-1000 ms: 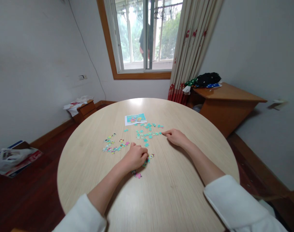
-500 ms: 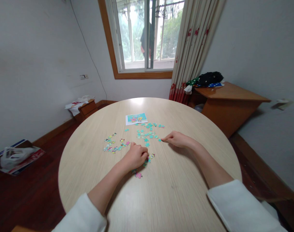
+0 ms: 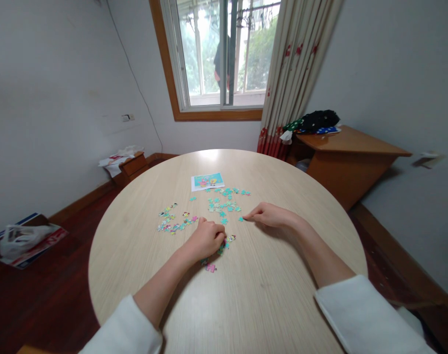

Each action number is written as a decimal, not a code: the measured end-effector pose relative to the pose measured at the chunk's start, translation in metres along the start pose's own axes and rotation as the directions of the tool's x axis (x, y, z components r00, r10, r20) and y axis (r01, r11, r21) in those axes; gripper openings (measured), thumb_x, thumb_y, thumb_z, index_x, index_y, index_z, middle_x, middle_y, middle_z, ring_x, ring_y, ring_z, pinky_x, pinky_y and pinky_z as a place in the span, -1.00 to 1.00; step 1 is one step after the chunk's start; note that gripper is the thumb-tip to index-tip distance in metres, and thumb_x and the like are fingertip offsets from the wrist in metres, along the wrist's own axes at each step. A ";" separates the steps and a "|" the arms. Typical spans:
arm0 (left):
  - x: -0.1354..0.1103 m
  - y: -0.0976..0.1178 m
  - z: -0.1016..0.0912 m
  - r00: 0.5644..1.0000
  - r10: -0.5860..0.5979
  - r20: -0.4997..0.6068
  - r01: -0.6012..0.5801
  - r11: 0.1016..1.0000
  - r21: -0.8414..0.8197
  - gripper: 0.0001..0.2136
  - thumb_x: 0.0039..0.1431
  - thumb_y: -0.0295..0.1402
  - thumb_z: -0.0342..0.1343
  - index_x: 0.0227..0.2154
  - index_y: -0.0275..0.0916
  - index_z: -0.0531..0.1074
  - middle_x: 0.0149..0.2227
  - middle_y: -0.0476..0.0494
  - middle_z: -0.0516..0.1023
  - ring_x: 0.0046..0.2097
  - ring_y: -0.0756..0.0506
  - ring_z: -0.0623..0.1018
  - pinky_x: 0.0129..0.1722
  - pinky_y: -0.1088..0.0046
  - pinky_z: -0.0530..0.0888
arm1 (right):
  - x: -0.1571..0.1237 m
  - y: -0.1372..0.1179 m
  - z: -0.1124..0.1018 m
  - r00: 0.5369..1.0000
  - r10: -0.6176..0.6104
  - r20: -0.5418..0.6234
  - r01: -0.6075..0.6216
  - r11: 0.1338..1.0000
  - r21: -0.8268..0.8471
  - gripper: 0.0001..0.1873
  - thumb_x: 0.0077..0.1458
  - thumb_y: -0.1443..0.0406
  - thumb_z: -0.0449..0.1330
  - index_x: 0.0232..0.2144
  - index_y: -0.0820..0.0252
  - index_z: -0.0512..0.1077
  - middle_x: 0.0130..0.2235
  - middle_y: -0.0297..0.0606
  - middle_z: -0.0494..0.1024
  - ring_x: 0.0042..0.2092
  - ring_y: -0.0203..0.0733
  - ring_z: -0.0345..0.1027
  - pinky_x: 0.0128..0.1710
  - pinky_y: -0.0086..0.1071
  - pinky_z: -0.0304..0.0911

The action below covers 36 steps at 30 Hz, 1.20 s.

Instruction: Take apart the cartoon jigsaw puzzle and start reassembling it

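My right hand (image 3: pixel 268 215) reaches over the round table with its index finger stretched forward and the other fingers curled under. Its fingertips touch the edge of a single turquoise puzzle piece (image 3: pixel 241 219), which lies flat. Left of it, my left hand (image 3: pixel 208 238) rests with curled fingers over a small heap of puzzle pieces (image 3: pixel 221 250) and hides part of it; what its fingers hold, if anything, is hidden. A pink puzzle piece (image 3: pixel 211 268) lies just below that hand. Turquoise pieces (image 3: pixel 227 206) are scattered beyond both hands, and multicoloured pieces (image 3: pixel 172 227) form a curved group at left.
A picture card (image 3: pixel 208 181) of the cartoon scene lies behind the pieces on the pale round table (image 3: pixel 283 295). Beyond the table are a window, a curtain (image 3: pixel 286 88) and a wooden desk (image 3: pixel 352 142) with cloth on it. A plastic bag (image 3: pixel 20 241) sits on the floor at left.
My right hand has shifted slightly left and toward me, and the turquoise piece at its fingertips has slid the same way. My left hand stays where it was.
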State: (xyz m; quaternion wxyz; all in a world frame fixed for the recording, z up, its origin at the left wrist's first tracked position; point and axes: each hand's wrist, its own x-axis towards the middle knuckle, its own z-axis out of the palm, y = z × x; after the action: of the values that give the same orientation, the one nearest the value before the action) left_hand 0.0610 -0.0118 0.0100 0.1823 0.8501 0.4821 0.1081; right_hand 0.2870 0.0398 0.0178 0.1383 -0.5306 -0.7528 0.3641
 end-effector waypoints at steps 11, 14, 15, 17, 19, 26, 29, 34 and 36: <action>-0.001 0.004 0.002 1.000 -0.003 -0.030 0.004 0.999 0.036 -0.69 0.20 -0.45 -0.15 -0.21 -0.21 0.51 -0.36 -0.13 0.60 -0.29 -0.09 0.51 -0.06 0.23 0.19 | -0.005 -0.025 0.018 0.941 -0.183 0.285 0.163 0.982 0.094 -0.63 0.00 0.29 0.06 -0.22 0.24 0.59 -0.56 -0.36 0.47 -0.50 -0.36 0.14 -0.44 -0.45 0.11; -0.001 0.003 0.002 1.000 0.010 -0.011 -0.009 0.999 0.039 -0.68 0.18 -0.46 -0.15 -0.28 -0.21 0.54 -0.37 -0.12 0.60 -0.29 -0.09 0.51 -0.07 0.24 0.18 | 0.002 -0.019 0.023 0.972 -0.159 0.174 0.135 0.980 0.144 -0.63 -0.01 0.34 0.05 -0.23 0.29 0.59 -0.60 -0.36 0.43 -0.55 -0.38 0.11 -0.47 -0.46 0.09; -0.001 0.003 0.003 1.000 0.018 -0.008 -0.017 0.999 0.042 -0.68 0.17 -0.47 -0.15 -0.32 -0.21 0.54 -0.38 -0.12 0.61 -0.29 -0.09 0.51 -0.08 0.25 0.18 | 0.006 -0.016 0.023 0.987 -0.139 0.081 0.125 0.980 0.157 -0.62 -0.01 0.36 0.02 -0.24 0.31 0.58 -0.59 -0.34 0.45 -0.54 -0.36 0.15 -0.45 -0.45 0.13; -0.001 0.002 0.003 0.999 0.033 -0.005 -0.032 0.998 0.048 -0.68 0.16 -0.47 -0.15 -0.37 -0.23 0.54 -0.38 -0.12 0.61 -0.30 -0.09 0.51 -0.09 0.26 0.18 | 0.013 -0.009 0.024 0.987 -0.109 -0.116 0.127 0.979 0.157 -0.61 -0.01 0.40 -0.02 -0.27 0.30 0.58 -0.48 -0.25 0.54 -0.44 -0.30 0.31 -0.32 -0.41 0.22; -0.001 0.002 0.003 0.999 0.040 -0.003 -0.039 0.998 0.047 -0.68 0.16 -0.48 -0.16 -0.39 -0.23 0.54 -0.38 -0.12 0.61 -0.30 -0.09 0.51 -0.10 0.26 0.18 | 0.019 -0.003 0.024 0.965 -0.106 -0.242 0.140 0.982 0.127 -0.62 -0.01 0.41 -0.03 -0.31 0.27 0.59 -0.32 -0.16 0.60 -0.26 -0.23 0.40 -0.13 -0.36 0.23; 0.000 0.000 0.001 0.992 -0.055 -0.111 0.061 0.997 0.054 -0.70 0.14 -0.45 -0.15 -0.39 -0.25 0.53 -0.39 -0.17 0.58 -0.31 -0.11 0.49 -0.09 0.22 0.19 | 0.015 -0.004 0.025 0.980 -0.178 -0.092 0.189 0.973 0.134 -0.66 -0.02 0.30 0.07 -0.30 0.33 0.58 -0.49 -0.26 0.53 -0.46 -0.31 0.27 -0.37 -0.41 0.19; 0.001 -0.004 -0.002 0.973 -0.115 -0.203 0.129 0.990 0.060 -0.73 0.12 -0.46 -0.13 -0.50 -0.25 0.49 -0.45 -0.16 0.55 -0.35 -0.10 0.47 -0.10 0.23 0.20 | 0.008 -0.011 0.025 0.961 -0.246 0.125 0.220 0.957 0.189 -0.65 -0.04 0.28 0.09 -0.28 0.36 0.58 -0.55 -0.31 0.47 -0.51 -0.37 0.16 -0.47 -0.45 0.09; 0.003 -0.011 -0.012 0.925 -0.216 -0.314 0.235 0.972 0.023 -0.73 0.08 -0.51 -0.12 -0.63 -0.27 0.41 -0.59 -0.09 0.46 -0.48 -0.04 0.40 -0.19 0.32 0.21 | 0.003 -0.017 0.024 0.933 -0.247 0.262 0.220 0.967 0.130 -0.63 -0.06 0.39 0.07 -0.24 0.36 0.59 -0.47 -0.24 0.54 -0.46 -0.35 0.23 -0.42 -0.45 0.14; 0.003 -0.014 -0.014 0.907 -0.244 -0.344 0.261 0.965 0.005 -0.72 0.07 -0.52 -0.12 -0.65 -0.27 0.40 -0.61 -0.08 0.44 -0.51 -0.03 0.36 -0.25 0.36 0.21 | 0.002 -0.017 0.023 0.944 -0.222 0.244 0.207 0.975 0.086 -0.62 -0.04 0.41 0.06 -0.21 0.31 0.58 -0.43 -0.22 0.58 -0.42 -0.31 0.30 -0.36 -0.43 0.20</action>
State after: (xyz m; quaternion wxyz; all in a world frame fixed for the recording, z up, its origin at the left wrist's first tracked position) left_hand 0.0464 0.0005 0.0170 0.0871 0.7534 0.6147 0.2166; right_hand 0.2604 0.0294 0.0131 0.0959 -0.3906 -0.8064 0.4336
